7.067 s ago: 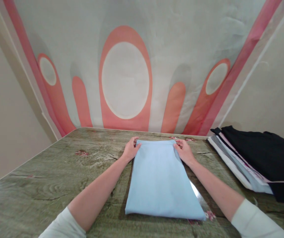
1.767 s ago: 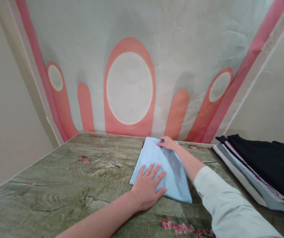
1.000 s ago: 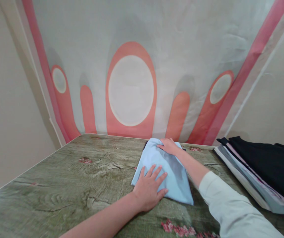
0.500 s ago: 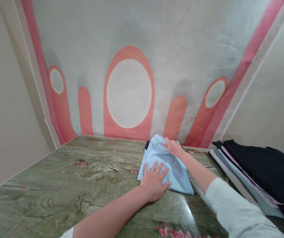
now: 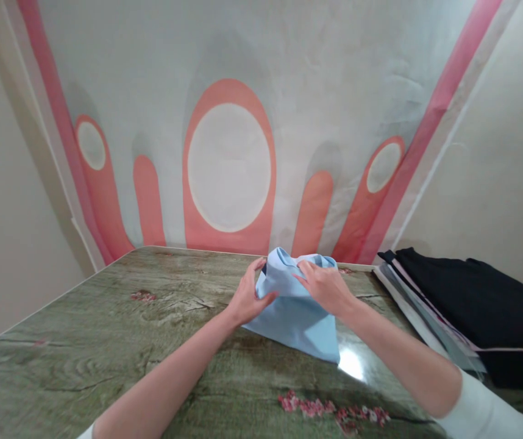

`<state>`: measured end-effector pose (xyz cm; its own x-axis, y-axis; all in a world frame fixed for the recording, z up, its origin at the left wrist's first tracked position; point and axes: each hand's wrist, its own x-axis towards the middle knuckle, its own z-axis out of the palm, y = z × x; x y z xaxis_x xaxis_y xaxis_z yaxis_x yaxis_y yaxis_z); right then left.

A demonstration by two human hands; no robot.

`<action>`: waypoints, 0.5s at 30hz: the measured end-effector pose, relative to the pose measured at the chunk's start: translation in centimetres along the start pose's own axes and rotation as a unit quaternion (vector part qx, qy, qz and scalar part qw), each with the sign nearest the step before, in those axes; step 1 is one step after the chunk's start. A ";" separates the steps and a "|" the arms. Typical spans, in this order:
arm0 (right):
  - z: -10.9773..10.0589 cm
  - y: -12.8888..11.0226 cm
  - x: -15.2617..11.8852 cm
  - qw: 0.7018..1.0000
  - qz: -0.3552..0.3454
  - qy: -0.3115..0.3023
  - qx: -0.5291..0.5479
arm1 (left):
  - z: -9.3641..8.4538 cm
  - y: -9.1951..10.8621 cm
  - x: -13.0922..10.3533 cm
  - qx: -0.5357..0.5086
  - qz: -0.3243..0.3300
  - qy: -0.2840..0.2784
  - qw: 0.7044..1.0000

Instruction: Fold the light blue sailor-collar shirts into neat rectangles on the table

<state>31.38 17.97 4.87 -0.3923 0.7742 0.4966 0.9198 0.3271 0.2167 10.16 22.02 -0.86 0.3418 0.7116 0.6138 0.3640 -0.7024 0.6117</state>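
Observation:
A light blue cloth [image 5: 298, 326] lies near the far edge of the table, its far part bunched up and folded over toward me. A bit of dark fabric shows at its left far side. My left hand [image 5: 247, 297] grips the cloth's left side between thumb and fingers. On the upper fold, my right hand [image 5: 325, 285] pinches the fabric near the middle. The underside of the fold is hidden.
A stack of folded clothes [image 5: 472, 299], black on top with grey, white and pink layers below, sits at the right. The wood-patterned table [image 5: 106, 341] meets a wall with pink shapes behind it.
My left hand has gone from lying flat on the cloth to holding its left side. The cloth's far part is now raised and folded nearer, with my right hand still on it.

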 end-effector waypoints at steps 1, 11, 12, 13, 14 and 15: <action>0.4 0.1 -0.1 1.000 -0.007 -0.004 0.007 | 0.2 0.3 0.0 -0.015 0.007 -0.008 1.000; 1.4 0.6 -1.5 0.991 -0.052 0.061 0.104 | 1.5 1.3 3.6 -0.076 0.009 -0.062 0.995; 0.7 0.3 -2.0 0.990 -0.055 0.058 0.115 | 0.9 1.8 3.6 -0.069 0.026 -0.082 0.994; -0.1 -0.1 -2.5 0.989 -0.058 0.052 0.127 | 0.2 2.4 3.5 -0.064 0.039 -0.100 0.992; -1.0 -0.7 -3.1 0.987 -0.061 0.045 0.142 | -0.7 3.2 3.2 -0.063 0.049 -0.121 0.989; -2.0 -1.4 -3.7 0.984 -0.065 0.037 0.160 | -1.6 4.1 2.9 -0.067 0.058 -0.145 0.986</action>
<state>31.55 13.58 4.41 -0.4949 0.6765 0.5454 0.8118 0.5838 0.0124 11.22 21.19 4.18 0.6138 0.5876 0.5272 0.1973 -0.7608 0.6183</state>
